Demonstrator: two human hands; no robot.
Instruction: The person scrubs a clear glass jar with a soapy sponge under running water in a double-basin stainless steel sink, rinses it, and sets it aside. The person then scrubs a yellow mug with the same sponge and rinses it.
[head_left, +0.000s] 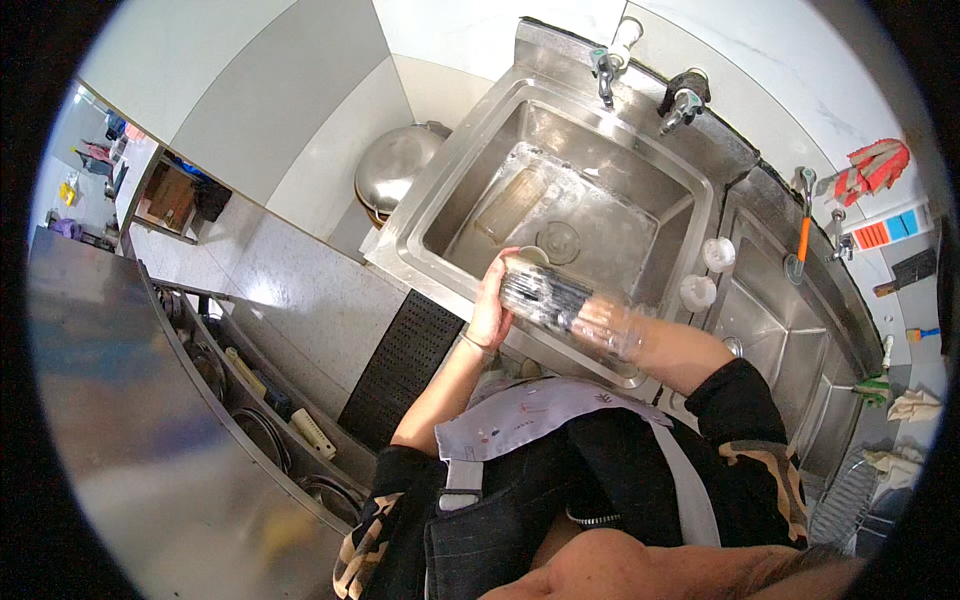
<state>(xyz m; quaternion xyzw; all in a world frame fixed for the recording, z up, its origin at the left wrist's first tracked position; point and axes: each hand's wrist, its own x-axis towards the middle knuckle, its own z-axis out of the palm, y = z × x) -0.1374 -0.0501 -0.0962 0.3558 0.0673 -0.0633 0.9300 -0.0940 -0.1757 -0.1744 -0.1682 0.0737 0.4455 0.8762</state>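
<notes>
A clear ribbed cylindrical container lies tilted above the near edge of the stainless steel sink. My left hand holds its left end from outside. My right hand reaches into the container through its open right end, wrist inside the mouth; a dark thing and white suds show in there, and what the fingers grip is unclear. A second clear ribbed container lies on its side in shallow sudsy water in the basin, left of the round drain.
Two taps rise behind the basin. Two white round lids sit on the divider beside a second sink. A metal wok or lid stands left. An orange-handled tool and a red-striped cloth hang right.
</notes>
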